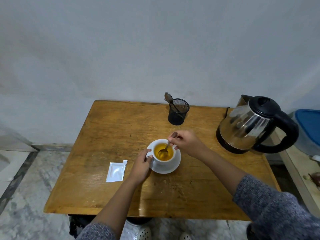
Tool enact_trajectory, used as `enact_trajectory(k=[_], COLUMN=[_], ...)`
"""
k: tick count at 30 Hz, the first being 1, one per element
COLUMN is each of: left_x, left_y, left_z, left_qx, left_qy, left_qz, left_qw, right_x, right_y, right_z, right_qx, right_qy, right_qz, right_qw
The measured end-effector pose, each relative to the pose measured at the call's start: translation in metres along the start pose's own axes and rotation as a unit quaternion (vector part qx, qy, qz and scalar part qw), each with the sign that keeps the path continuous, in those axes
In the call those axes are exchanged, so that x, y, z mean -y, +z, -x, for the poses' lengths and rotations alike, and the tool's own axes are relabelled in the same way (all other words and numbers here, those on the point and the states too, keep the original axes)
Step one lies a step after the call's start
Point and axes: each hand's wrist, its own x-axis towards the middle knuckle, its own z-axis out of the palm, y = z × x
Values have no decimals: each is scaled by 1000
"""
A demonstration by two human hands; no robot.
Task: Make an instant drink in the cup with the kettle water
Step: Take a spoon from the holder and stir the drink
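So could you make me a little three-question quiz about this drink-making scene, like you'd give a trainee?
1. True or false: the kettle stands on the table to the right of the cup.
2. Which hand holds the spoon in the cup?
A. left hand
B. right hand
C. neither
3. Fill in: the opened white sachet lies to the ____ of the saucer.

Key:
1. True.
2. B; the left hand steadies the cup at its handle.
3. Left.
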Motion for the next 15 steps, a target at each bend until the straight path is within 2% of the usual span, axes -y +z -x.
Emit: enact_trajectory(k=[7,11,15], left_x=[2,7,7], left_y=[-5,-8,-9], left_z=[-2,-5,-7], left_qx=[22,40,47], left_qy=[19,25,25], left_qz=[11,3,-7], left_qw=[1000,999,999], right_x=[0,1,4], right_y=[1,-4,-3], right_z=[12,16,21], right_qx=[37,59,66], right_qy=[-162,-126,-87], right_qz=[144,173,142], right_qw=[976,975,984])
